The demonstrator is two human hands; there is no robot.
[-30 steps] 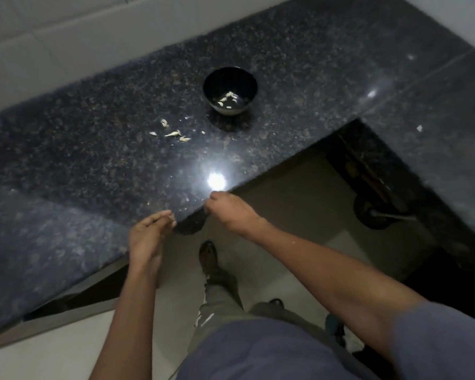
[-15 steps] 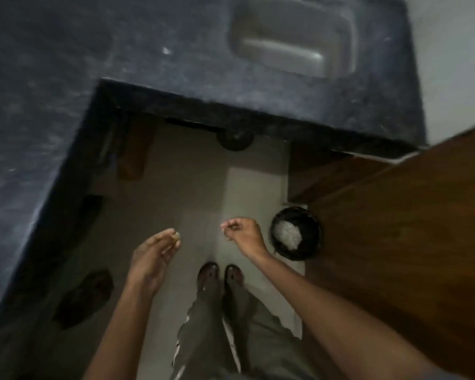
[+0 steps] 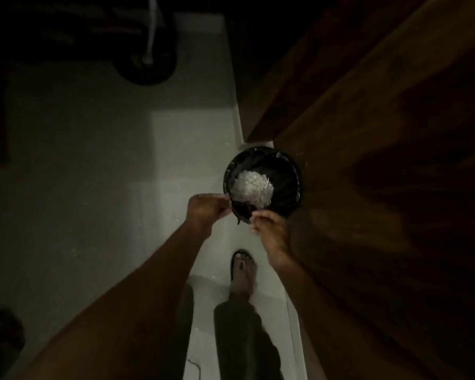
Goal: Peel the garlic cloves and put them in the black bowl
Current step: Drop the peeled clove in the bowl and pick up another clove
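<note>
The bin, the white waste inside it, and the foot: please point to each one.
bin [image 3: 291, 171], head view, right inner wall.
white waste [image 3: 251, 189], head view, middle of the heap.
foot [image 3: 243, 270], head view, top of the foot.

I see a round black-lined bin [image 3: 285, 171] on the pale floor [image 3: 93, 160], white crumpled waste [image 3: 251, 187] inside it, dark wooden door [image 3: 381, 160] just beside, sandalled foot [image 3: 243, 270] below.

A pale tiled floor [image 3: 107, 165] is carrying a round black bin [image 3: 285, 174] lined with a dark bag, sitting just beside a wooden panel [image 3: 381, 160]; 1 sandalled foot [image 3: 243, 270] is standing near it.
</note>
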